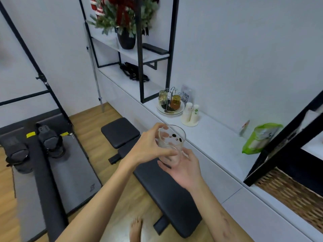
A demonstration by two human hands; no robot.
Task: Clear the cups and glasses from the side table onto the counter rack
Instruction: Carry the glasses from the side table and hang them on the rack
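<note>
- Glass (172, 144): clear tumbler with small dark printed marks near the rim; held in the air over the bench, near the counter edge, well short of the rack. It looks empty, though blur leaves that uncertain.
- Left hand (148, 147): fingers curled round the upper wall of the glass, thumb across its near side; a firm grasp.
- Right hand (183, 168): palm up beneath the glass, fingers curled loosely at its base, cupping it.
- Rack (170, 102): wire stand on a round white tray, on the counter beside the black frame. An amber glass (175, 102) and a paler one (162, 97) already sit on it.
- Counter (218, 137): long white top. Just beside the rack stand stacked paper cups (190, 113); farther right lies a green bag (260, 138).
- Bench (166, 179): black padded, directly under the hands, on the wooden floor.
- Stage, as judged: carrying; the glass is not yet set on the rack.
- Risk, slip: smooth glass could slide if one hand lets go before the other tightens; it would fall on the bench or floor.
- Risk, knock: the rack's open places look tight, so a careless approach may strike the amber glass or the wire posts.
- Risk, spill-over: the paper cups stand close enough that a wide forearm sweep could topple them.
- Risk, footing: a bare foot (135, 227) shows below, so any breakage would be hazardous.
</note>
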